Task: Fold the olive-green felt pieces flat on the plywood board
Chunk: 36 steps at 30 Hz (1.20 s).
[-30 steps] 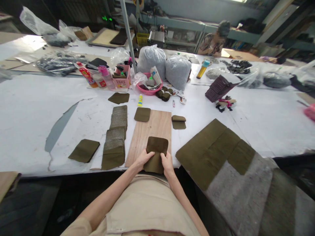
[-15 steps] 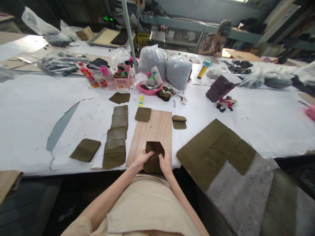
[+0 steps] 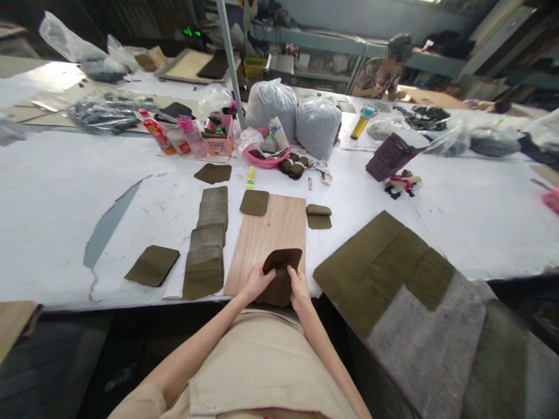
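Both hands grip a stack of dark olive fabric pieces (image 3: 279, 286) at the table's front edge, and its far edge bends up with several layers showing. My left hand (image 3: 259, 280) is closed on the left side, thumb on top. On the right side my right hand (image 3: 299, 286) pinches the same stack. Beneath and beyond it lies a wooden board (image 3: 275, 228), with an olive rounded square piece (image 3: 254, 202) on its far left corner. Left of the board is a fanned row of olive pieces (image 3: 204, 256). A folded olive piece (image 3: 318, 216) rests to the right.
Large olive sheets (image 3: 371, 262) overhang the table edge at right. Another olive piece (image 3: 152, 266) lies at left. Farther back stand a pink basket (image 3: 267, 163), a pink box (image 3: 218, 138), filled plastic bags (image 3: 318, 125) and a metal pole (image 3: 230, 58). A person (image 3: 378, 75) sits across the table.
The stack's far edge has fanned and curved upward, showing its layers. My right hand has shifted slightly right. The person across the table has moved their arms a little.
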Motion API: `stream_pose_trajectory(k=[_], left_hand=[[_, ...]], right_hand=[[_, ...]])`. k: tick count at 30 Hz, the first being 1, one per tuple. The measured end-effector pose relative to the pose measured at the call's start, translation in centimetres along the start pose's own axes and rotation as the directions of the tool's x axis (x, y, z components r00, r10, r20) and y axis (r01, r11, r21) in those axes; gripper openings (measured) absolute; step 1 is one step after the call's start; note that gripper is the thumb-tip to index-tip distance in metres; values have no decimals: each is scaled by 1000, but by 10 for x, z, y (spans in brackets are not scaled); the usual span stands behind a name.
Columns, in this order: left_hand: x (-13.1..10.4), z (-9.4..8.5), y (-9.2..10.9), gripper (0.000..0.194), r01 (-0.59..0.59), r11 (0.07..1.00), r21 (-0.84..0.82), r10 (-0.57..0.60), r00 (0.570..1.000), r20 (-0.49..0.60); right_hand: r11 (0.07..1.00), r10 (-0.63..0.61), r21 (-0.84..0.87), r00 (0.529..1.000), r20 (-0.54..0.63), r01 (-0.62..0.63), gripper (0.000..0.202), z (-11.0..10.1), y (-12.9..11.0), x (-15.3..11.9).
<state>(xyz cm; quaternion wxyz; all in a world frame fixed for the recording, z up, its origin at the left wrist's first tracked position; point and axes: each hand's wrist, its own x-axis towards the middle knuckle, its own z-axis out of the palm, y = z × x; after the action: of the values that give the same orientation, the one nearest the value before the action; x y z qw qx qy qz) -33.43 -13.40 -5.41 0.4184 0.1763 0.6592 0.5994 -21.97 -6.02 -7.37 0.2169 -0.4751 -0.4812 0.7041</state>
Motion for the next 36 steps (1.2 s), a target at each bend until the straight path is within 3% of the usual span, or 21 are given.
stream_pose_trajectory(k=[1, 3, 5, 7, 9, 13, 15, 18, 21, 25, 27, 29, 31, 33, 36], left_hand=[[0, 0, 1, 32, -7, 1000, 13, 7, 1000, 2], [-2, -2, 1, 35, 129, 991, -41, -127, 991, 51], [-3, -3, 0, 35, 319, 939, -129, -306, 945, 114], [-4, -3, -4, 32, 387, 902, -192, -366, 920, 140], [-3, -1, -7, 27, 316, 926, -206, -301, 948, 102], [0, 0, -10, 22, 113, 990, -79, -114, 994, 1], [-1, -2, -10, 26, 182, 979, -95, -180, 983, 27], [-2, -3, -12, 32, 354, 912, -208, -338, 935, 108], [-3, -1, -14, 31, 325, 909, -260, -305, 946, 112], [-3, 0, -15, 29, 215, 959, -184, -202, 976, 87], [-3, -2, -15, 30, 282, 943, -176, -268, 958, 97], [-2, -2, -15, 31, 397, 894, -209, -376, 917, 134], [-2, 0, -15, 30, 433, 873, -224, -407, 900, 154], [-1, 3, -14, 26, 330, 926, -185, -314, 943, 112], [1, 5, -11, 23, 54, 998, -35, -53, 998, 38]], right_hand=[[997, 52, 56, 998, 29, -53, 31, 0, 1, 1], [995, 70, 71, 997, 43, -73, 29, 0, 2, 2], [999, -21, -38, 1000, -5, 21, 25, 0, 1, 2], [974, -148, -183, 988, -52, 136, 24, -1, 0, 1], [963, -189, -211, 979, -73, 170, 25, -1, 0, 0], [1000, 9, 10, 1000, 26, -9, 31, -1, 4, 1], [999, 38, 21, 998, 49, -39, 31, -1, 5, 2], [990, -101, -105, 995, -16, 99, 27, -2, 4, 3], [971, -175, -174, 983, -47, 165, 29, -4, 4, 2], [995, -22, -92, 1000, -7, 22, 30, -4, 9, 2], [993, -36, -109, 999, -24, 33, 30, -5, 10, 2], [980, -114, -170, 991, -71, 100, 29, -5, 10, 3], [959, -194, -230, 975, -112, 164, 28, -6, 10, 3], [960, -196, -226, 974, -117, 166, 29, -7, 11, 4], [982, -92, -170, 995, -50, 82, 32, -9, 14, 5]])
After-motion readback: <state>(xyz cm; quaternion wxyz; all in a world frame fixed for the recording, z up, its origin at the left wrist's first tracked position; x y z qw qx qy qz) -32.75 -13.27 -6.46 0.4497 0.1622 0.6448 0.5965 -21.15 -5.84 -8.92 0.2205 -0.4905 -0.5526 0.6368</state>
